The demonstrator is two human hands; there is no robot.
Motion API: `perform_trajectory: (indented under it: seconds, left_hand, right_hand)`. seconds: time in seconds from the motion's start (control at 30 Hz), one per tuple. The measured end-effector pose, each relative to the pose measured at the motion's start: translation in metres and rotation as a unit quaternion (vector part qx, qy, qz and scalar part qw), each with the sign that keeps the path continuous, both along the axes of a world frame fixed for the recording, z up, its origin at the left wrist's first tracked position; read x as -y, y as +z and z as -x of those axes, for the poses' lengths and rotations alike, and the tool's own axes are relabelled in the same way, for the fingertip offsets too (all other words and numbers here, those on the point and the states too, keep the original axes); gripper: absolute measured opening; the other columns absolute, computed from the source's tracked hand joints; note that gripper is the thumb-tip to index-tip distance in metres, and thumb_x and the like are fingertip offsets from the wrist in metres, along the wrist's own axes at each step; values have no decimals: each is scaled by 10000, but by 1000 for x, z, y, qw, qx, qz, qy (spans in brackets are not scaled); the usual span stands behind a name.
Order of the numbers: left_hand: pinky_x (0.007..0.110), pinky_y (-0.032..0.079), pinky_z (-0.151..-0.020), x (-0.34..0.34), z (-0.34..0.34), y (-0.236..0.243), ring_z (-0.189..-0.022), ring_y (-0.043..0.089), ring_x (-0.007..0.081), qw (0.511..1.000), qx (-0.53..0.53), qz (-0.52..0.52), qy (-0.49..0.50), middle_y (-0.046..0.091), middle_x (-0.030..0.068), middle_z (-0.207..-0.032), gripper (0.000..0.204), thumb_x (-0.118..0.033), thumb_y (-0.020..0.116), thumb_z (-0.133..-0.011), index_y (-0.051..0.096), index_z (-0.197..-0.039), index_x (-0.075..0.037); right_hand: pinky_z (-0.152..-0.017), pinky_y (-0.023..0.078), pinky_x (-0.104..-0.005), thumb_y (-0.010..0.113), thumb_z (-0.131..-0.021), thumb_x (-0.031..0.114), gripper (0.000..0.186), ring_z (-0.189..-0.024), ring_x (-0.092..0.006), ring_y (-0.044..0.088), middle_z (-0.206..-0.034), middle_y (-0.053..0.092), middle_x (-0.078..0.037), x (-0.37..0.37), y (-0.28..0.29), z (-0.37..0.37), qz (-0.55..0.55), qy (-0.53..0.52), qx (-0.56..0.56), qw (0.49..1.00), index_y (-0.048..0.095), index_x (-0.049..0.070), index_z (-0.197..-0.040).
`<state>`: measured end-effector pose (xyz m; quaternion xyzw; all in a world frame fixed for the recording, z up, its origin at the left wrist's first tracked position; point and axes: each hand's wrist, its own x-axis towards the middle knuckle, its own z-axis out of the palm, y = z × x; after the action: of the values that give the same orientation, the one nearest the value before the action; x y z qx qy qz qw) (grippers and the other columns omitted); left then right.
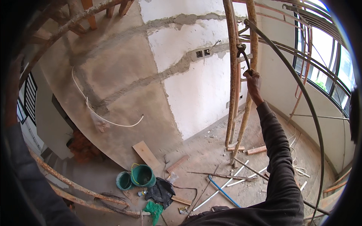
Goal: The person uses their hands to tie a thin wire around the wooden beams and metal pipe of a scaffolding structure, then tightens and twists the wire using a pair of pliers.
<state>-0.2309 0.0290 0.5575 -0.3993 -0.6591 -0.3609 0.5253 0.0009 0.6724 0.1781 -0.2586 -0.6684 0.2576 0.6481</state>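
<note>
Stretched out ahead and to the right, my right hand [253, 80] is closed round the slim handle of a dark hammer-like tool [247, 60]. The tool's short head lies against or in front of a rusty scaffold upright [231, 75]; whether they touch I cannot tell. Close beside the hand stands a second rusty scaffold upright [253, 41], with short rungs between the two. A dark sleeve covers my right arm. At the left rim another dark sleeve [28, 177] shows, but my left hand is out of sight.
Below lie green buckets [143, 175], a black plastic sheet [160, 192], a green bag [154, 211], boards, white pipes [237, 173] and a blue pipe [224, 192]. A dark hose [301, 83] arcs down at right by the window. Scaffold bars [86, 190] cross at lower left.
</note>
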Motion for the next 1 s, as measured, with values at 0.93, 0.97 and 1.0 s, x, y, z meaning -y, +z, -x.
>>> perform_trajectory:
  seconds: [0.93,0.97,1.0]
  left_hand:
    - [301,517,-744,25,17,-25,-829,657,171,992,26,-57,-112,709,108,-925,315,-161,724,-807,681,-1066,13]
    - [302,515,-749,25,17,-25,-829,655,172,989,47,-56,-132,707,109,-925,314,-156,725,-805,679,-1066,15]
    - [301,510,-775,28,16,-26,-850,652,180,985,57,-48,-153,700,119,-949,339,-150,725,-804,665,-1081,36]
  right_hand:
    - [-635,633,-311,567,-765,68,677,-875,-335,702,-1183,569,-321,358,145,-23,224,737,137,623,353,-180,-1358]
    - [-655,634,-315,560,-772,61,686,-904,-347,697,-1185,566,-324,369,155,-14,218,751,147,605,333,-175,-1374]
    - [-702,627,-323,527,-795,51,658,-935,-349,691,-1207,559,-320,376,166,-3,196,768,166,587,326,-175,-1379]
